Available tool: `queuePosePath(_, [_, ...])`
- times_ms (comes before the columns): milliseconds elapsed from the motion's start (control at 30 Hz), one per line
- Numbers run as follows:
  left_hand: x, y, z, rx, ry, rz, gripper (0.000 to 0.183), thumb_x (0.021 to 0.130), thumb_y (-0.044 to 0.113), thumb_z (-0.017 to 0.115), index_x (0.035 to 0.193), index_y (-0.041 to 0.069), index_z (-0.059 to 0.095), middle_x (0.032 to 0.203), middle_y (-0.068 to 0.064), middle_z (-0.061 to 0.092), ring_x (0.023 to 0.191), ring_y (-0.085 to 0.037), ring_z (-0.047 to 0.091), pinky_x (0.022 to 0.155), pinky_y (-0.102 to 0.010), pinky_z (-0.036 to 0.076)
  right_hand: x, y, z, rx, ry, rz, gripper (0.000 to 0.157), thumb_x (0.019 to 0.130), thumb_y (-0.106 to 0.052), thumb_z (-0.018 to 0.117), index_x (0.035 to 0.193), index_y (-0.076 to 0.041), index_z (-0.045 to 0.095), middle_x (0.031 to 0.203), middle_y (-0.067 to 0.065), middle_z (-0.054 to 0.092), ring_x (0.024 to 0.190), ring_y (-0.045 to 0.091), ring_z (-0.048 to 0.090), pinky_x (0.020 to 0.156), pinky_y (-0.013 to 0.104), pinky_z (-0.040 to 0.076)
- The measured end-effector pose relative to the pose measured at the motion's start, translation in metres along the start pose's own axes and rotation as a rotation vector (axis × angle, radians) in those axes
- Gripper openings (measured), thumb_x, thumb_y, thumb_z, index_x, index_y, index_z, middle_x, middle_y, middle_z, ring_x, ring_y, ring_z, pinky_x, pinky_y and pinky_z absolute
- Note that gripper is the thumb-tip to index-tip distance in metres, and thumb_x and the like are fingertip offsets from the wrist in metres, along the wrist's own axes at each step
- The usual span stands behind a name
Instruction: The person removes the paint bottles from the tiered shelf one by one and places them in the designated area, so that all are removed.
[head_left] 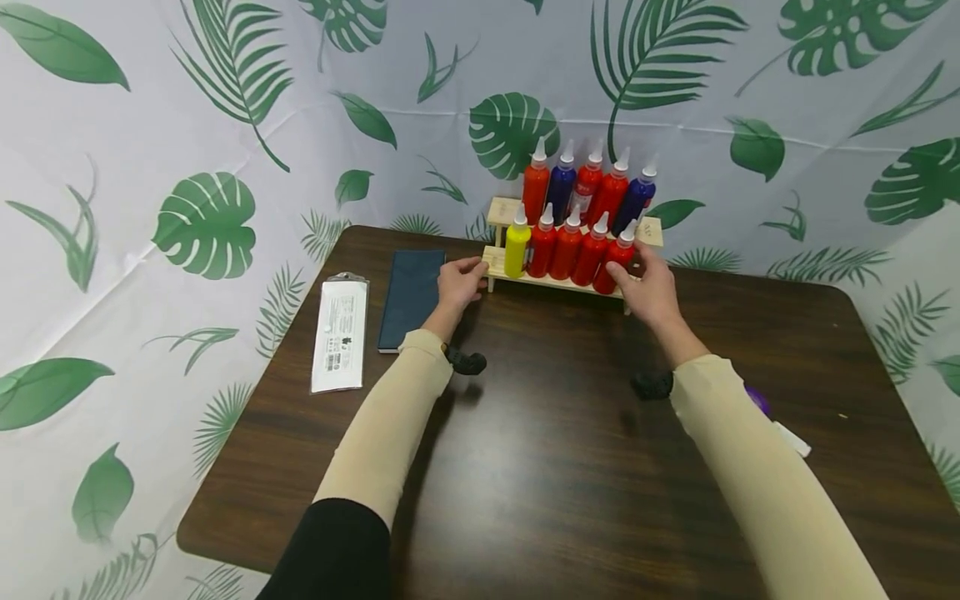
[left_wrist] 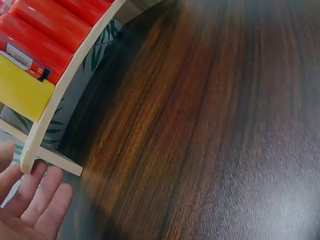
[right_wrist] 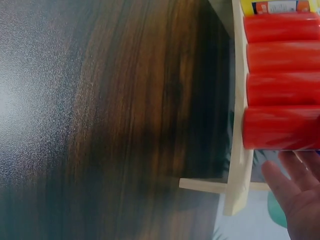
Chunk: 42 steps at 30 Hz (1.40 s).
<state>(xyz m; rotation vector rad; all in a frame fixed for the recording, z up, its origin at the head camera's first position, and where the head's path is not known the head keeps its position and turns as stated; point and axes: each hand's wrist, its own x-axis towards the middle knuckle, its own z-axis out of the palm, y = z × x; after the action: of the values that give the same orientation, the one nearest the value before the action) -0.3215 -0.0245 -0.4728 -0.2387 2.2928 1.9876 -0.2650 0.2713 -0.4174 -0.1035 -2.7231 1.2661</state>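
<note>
A two-tier wooden rack (head_left: 492,261) stands at the table's far side with several squeeze bottles on it. On its lower step are a yellow bottle (head_left: 516,250) at the left and several red bottles (head_left: 566,254); red and blue bottles (head_left: 561,185) fill the upper one. My left hand (head_left: 459,287) is at the left end of the lower step, its fingertips right by the board's end (left_wrist: 31,155). Beside the rightmost red bottle (right_wrist: 280,128) is my right hand (head_left: 651,287), thumb against the bottle's lower side and fingers extended.
On the left of the table lie a dark blue notebook (head_left: 411,292) and a white package (head_left: 340,337). A purple item (head_left: 757,400) and a white piece (head_left: 792,439) show beside the right sleeve. A leaf-patterned cloth (head_left: 420,150) hangs right behind the rack.
</note>
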Motion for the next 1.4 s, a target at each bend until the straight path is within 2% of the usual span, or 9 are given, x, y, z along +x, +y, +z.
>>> queuePosePath(200, [0.003,-0.002,0.005,-0.050,0.079,-0.019,0.034,0.089,0.026,0.070,0.119,0.010,0.068,0.109,-0.008,0.070,0.092,-0.027,0.069,0.069,-0.032,0.058,0.000,-0.001,0.002,-0.004,0.019,-0.002,0.062,0.095,-0.035,0.058,0.150,-0.016,0.033,0.138,0.018,0.050,0.122,0.037,0.050,0.100,0.051,0.044])
queuePosePath(367, [0.007,-0.005,0.010,-0.089,0.143,-0.071,0.027,0.087,0.023,0.072,0.112,0.013,0.072,0.098,-0.006,0.073,0.086,-0.024,0.071,0.071,-0.035,0.058,0.000,-0.001,0.002,-0.004,0.037,-0.010,0.060,0.095,-0.032,0.059,0.148,-0.014,0.036,0.138,0.017,0.051,0.122,0.036,0.050,0.102,0.050,0.043])
queuePosePath(533, [0.011,-0.006,0.011,-0.149,0.160,-0.112,0.025,0.085,0.022,0.074,0.109,0.014,0.074,0.094,-0.005,0.073,0.084,-0.022,0.072,0.073,-0.038,0.058,-0.004,-0.002,0.001,0.025,0.047,-0.017,0.057,0.095,-0.032,0.059,0.145,-0.014,0.039,0.137,0.015,0.051,0.122,0.033,0.051,0.102,0.048,0.043])
queuePosePath(767, [0.015,-0.006,0.012,-0.127,0.171,-0.137,0.022,0.083,0.022,0.076,0.105,0.016,0.075,0.092,-0.003,0.074,0.078,-0.018,0.072,0.069,-0.034,0.059,-0.026,0.002,-0.011,0.088,0.077,-0.027,0.060,0.093,-0.036,0.061,0.143,-0.011,0.042,0.135,0.017,0.052,0.120,0.034,0.051,0.103,0.050,0.041])
queuePosePath(900, [0.017,-0.006,0.012,-0.113,0.184,-0.145,0.020,0.082,0.021,0.078,0.102,0.016,0.076,0.088,-0.003,0.074,0.074,-0.018,0.072,0.065,-0.032,0.059,-0.043,0.013,-0.018,0.077,0.108,0.012,0.060,0.092,-0.038,0.062,0.142,-0.009,0.043,0.134,0.017,0.054,0.117,0.033,0.052,0.102,0.050,0.042])
queuePosePath(1067, [0.017,-0.006,0.014,-0.110,0.186,-0.157,0.020,0.081,0.022,0.078,0.100,0.017,0.077,0.086,-0.002,0.074,0.074,-0.018,0.072,0.064,-0.032,0.059,-0.062,0.037,-0.022,0.049,0.132,0.019,0.057,0.094,-0.031,0.062,0.139,-0.003,0.044,0.131,0.023,0.054,0.115,0.037,0.053,0.100,0.053,0.042])
queuePosePath(1233, [0.018,-0.006,0.013,-0.115,0.179,-0.157,0.020,0.081,0.022,0.078,0.101,0.017,0.076,0.087,-0.002,0.074,0.076,-0.019,0.072,0.060,-0.029,0.058,-0.069,0.060,-0.022,0.042,0.137,0.023,0.056,0.094,-0.027,0.063,0.139,0.001,0.043,0.131,0.027,0.053,0.115,0.041,0.054,0.098,0.055,0.043])
queuePosePath(1400, [0.017,-0.005,0.012,-0.121,0.177,-0.157,0.021,0.082,0.021,0.078,0.102,0.016,0.076,0.087,-0.003,0.074,0.075,-0.018,0.072,0.058,-0.027,0.057,-0.071,0.068,-0.019,0.039,0.139,0.057,0.057,0.094,-0.027,0.062,0.140,0.000,0.042,0.134,0.028,0.051,0.118,0.044,0.052,0.098,0.056,0.043])
